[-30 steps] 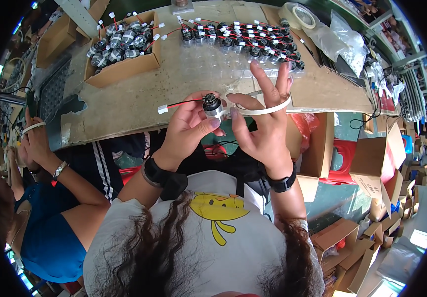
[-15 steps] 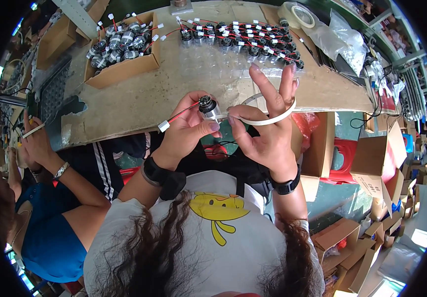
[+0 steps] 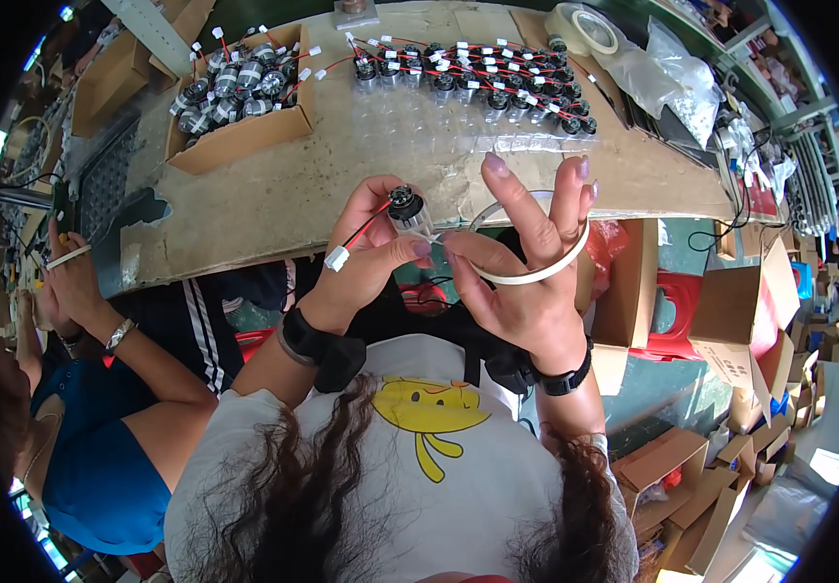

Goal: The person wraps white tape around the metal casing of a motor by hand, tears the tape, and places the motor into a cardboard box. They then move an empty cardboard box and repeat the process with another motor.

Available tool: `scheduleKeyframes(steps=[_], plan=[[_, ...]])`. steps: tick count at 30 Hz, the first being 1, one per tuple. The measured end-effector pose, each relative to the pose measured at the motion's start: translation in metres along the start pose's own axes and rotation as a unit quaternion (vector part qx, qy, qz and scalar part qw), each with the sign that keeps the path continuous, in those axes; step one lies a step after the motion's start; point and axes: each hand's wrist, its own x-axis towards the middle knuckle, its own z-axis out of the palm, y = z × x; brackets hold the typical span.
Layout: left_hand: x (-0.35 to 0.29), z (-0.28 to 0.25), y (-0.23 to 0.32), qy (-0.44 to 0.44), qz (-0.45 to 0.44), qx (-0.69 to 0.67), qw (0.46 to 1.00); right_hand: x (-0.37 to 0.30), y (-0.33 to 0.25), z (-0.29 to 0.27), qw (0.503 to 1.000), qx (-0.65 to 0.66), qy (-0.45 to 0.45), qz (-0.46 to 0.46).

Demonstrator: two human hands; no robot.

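Note:
My left hand [image 3: 359, 264] is closed round a small cylindrical motor [image 3: 410, 216], its black end up. From that end a red and black wire pair runs down to a white connector [image 3: 338, 258] hanging beside my wrist. My right hand [image 3: 534, 282] has a narrow white roll of tape [image 3: 547, 276] looped round its fingers. Thumb and index finger pinch together close to the motor's lower side, while the other fingers stretch upward. A thin strip seems to bridge the pinch and the motor; its exact contact is hard to make out.
Beyond my hands, a cardboard box [image 3: 244, 146] of taped motors stands on the table [image 3: 273, 209]. Several wired motors stand in a clear plastic tray [image 3: 390, 131]. A tape roll [image 3: 596, 34] and plastic bags [image 3: 682, 92] lie far right. A co-worker's hand [image 3: 74, 282] is at left.
The tape roll has tilted and dropped lower round my right hand, which has turned slightly. The motor has shifted a little, and its connector has swung slightly right and down.

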Motion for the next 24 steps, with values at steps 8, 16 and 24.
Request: scheduleKeyframes(steps=[8,16,24], plan=[[-0.002,0.005,0.003,-0.019,0.006,-0.025,0.999,0.007,0.009,0.006,0.994,0.085,0.0,0.075],[-0.003,0.005,0.0,-0.014,-0.002,-0.002,1.0,0.007,0.009,0.02,0.992,0.098,-0.007,0.083],[0.001,0.002,0.0,-0.031,-0.003,0.002,1.0,0.011,0.017,0.01,0.985,0.147,-0.01,0.09]])
